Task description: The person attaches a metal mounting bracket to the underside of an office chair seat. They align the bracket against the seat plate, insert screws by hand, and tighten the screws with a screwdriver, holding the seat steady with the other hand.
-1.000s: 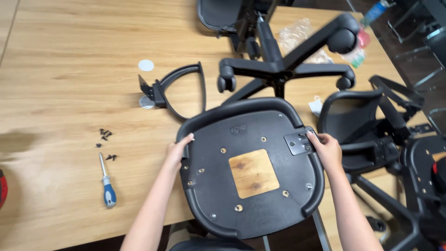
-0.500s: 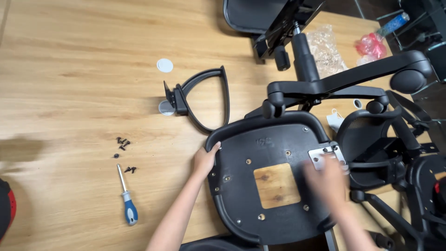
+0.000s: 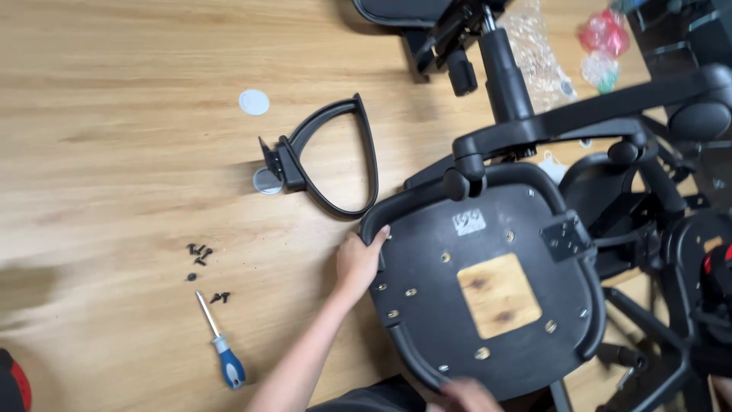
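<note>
A black chair seat (image 3: 488, 290) lies upside down on the wooden table (image 3: 114, 114), with a wooden patch in its middle and a metal bracket (image 3: 566, 238) near its right edge. My left hand (image 3: 360, 261) grips the seat's left rim. My right hand (image 3: 467, 395) is blurred at the seat's near edge, at the bottom of the view; whether it holds the rim is unclear. A black armrest loop (image 3: 335, 164) lies just left of the seat.
A chair base with castors (image 3: 579, 126) stands behind the seat. Several small black screws (image 3: 201, 254) and a blue-handled screwdriver (image 3: 221, 343) lie on the table at the left. Two white discs (image 3: 254, 102) lie nearby. Plastic bags (image 3: 541, 53) sit at the top right.
My right hand left the bracket at the seat's right edge and came down to the near edge. The view shifted left, so everything sits further right in the picture.
</note>
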